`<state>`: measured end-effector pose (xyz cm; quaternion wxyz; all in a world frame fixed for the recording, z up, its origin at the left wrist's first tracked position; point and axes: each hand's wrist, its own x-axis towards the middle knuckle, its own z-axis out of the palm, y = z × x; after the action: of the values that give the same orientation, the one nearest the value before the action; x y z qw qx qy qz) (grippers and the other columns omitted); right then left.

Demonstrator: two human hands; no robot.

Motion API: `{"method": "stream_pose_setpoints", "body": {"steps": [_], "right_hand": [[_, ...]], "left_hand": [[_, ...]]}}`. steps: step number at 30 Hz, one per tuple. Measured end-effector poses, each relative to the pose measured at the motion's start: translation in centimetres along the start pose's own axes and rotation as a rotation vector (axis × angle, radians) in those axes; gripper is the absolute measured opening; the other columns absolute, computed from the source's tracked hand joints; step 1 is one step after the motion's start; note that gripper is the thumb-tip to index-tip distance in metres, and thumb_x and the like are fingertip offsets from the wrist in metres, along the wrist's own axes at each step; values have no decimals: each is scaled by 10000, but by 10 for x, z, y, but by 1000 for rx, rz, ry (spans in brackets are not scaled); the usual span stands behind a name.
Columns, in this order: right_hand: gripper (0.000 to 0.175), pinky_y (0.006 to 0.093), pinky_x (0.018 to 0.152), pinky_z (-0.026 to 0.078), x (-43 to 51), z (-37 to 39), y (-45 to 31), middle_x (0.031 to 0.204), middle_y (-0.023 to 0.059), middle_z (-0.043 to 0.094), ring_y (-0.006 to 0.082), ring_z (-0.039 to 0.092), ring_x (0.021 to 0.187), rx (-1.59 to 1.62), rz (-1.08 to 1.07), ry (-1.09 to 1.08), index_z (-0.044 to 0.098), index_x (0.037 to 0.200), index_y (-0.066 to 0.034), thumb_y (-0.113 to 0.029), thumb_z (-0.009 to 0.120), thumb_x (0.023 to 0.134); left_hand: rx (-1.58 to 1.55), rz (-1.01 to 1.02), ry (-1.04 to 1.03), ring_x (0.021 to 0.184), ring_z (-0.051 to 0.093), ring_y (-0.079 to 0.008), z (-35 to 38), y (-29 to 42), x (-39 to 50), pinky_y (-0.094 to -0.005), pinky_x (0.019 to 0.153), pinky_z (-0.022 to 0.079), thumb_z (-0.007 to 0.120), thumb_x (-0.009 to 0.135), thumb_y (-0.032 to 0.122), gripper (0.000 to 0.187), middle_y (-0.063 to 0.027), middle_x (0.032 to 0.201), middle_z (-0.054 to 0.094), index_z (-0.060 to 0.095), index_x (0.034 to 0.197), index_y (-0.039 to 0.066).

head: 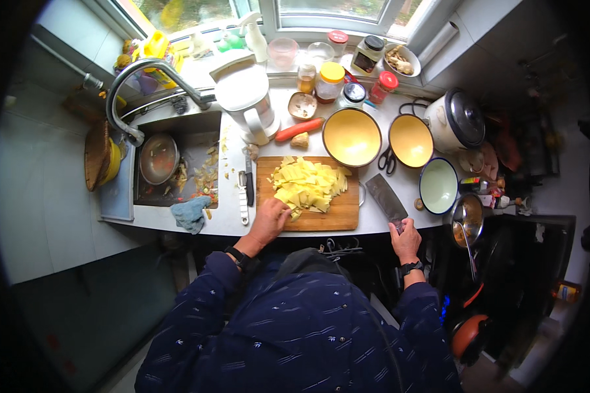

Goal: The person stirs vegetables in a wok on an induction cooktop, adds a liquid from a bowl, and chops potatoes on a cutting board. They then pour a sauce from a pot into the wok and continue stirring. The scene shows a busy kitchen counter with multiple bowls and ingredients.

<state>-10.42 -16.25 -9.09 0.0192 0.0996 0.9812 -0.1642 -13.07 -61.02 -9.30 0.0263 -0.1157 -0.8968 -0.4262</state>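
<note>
A heap of sliced pale-yellow vegetable (pixel 309 182), probably potato, covers much of a wooden cutting board (pixel 334 221). My left hand (pixel 270 221) is at the board's front left corner, fingertips at the edge of the heap. Whether a slice is between those fingers cannot be made out. To the right of the board, my right hand (pixel 406 238) grips the handle of a cleaver (pixel 386 197). Its broad blade lies flat over the white counter, pointing away from me and to the left. A peeler (pixel 243 199) and a black-handled knife (pixel 249 182) lie left of the board.
Behind the board are a carrot (pixel 300 129), ginger (pixel 300 141), a large yellow bowl (pixel 352 136) and a smaller one (pixel 411 141). Scissors (pixel 387 161) and a pale green bowl (pixel 438 185) are at right. The sink (pixel 196 162) with scraps and a blue cloth (pixel 191 214) are left.
</note>
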Motion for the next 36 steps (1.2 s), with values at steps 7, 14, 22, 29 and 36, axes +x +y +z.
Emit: {"method": "stream_pose_setpoints", "body": {"steps": [7, 14, 22, 29, 36], "right_hand": [[414, 492, 796, 517, 22, 38, -9, 991, 189, 667, 392, 649, 957, 12, -29, 33, 560, 1077, -50, -311, 793, 858], [236, 464, 840, 502, 50, 32, -41, 1011, 158, 617, 377, 594, 1009, -66, -297, 130, 617, 941, -26, -135, 785, 817], [354, 483, 894, 504, 101, 65, -127, 1130, 190, 590, 418, 579, 1051, 264, -477, -86, 666, 1227, -86, -23, 650, 878], [268, 502, 861, 526, 121, 75, -142, 1068, 198, 607, 410, 608, 1040, 116, -454, -140, 691, 1156, -142, -91, 647, 897], [191, 505, 817, 539, 103, 73, -139, 1049, 184, 609, 424, 630, 968, 253, -313, -165, 660, 1074, -94, -103, 691, 885]], "left_hand": [[-13, -46, -112, 891, 610, -380, -1, 12, -11, -465, 774, 506, 705, 909, 129, 103, -164, 914, 637, 671, 912, 33], [-5, -103, -85, 902, 610, -373, -2, 10, -14, -453, 781, 509, 697, 906, 106, 86, -160, 921, 639, 676, 935, 27], [-11, -111, -130, 908, 605, -383, -1, 16, -17, -461, 779, 504, 696, 901, 96, 80, -166, 914, 633, 661, 916, 25], [-5, -146, -137, 902, 599, -391, -16, 11, -24, -469, 778, 497, 688, 901, 84, 76, -177, 899, 621, 652, 903, 18], [-8, -160, -142, 896, 601, -392, -17, 3, -27, -459, 771, 501, 687, 920, 95, 90, -171, 904, 623, 661, 936, 11]]}}
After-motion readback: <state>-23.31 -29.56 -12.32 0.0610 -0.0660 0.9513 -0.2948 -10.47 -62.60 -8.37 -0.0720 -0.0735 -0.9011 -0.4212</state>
